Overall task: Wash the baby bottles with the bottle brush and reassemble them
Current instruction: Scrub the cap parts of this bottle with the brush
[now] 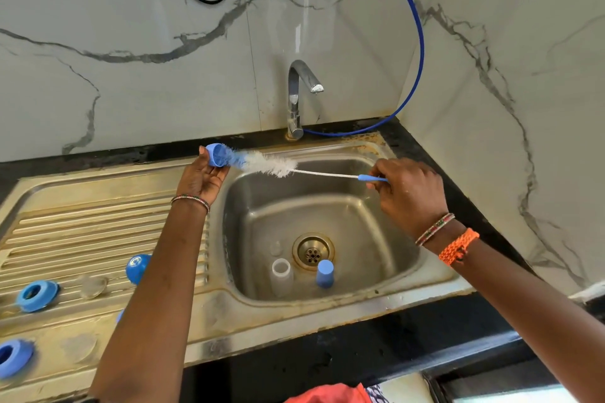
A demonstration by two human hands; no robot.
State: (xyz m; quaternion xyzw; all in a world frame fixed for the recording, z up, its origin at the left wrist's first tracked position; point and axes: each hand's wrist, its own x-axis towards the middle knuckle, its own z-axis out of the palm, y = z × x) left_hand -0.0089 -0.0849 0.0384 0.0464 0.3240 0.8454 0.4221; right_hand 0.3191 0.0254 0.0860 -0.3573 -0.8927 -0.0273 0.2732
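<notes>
Right hand (407, 193) gripping bottle brush (271, 165) level, bristles leftward inside blue cap (216, 156)

Home kitchen, steel sink (386, 275) with ribbed drainboard (98, 222), chrome tap (296, 98), marble-look wall tiles (131, 42), black counter (409, 137)

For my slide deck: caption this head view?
Left hand holds a blue cap while right hand works the bottle brush into it.

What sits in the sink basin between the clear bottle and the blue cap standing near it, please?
In the head view, only bare steel and the lower rim of the drain lie between the clear bottle and the blue cap; nothing else stands there.
</notes>
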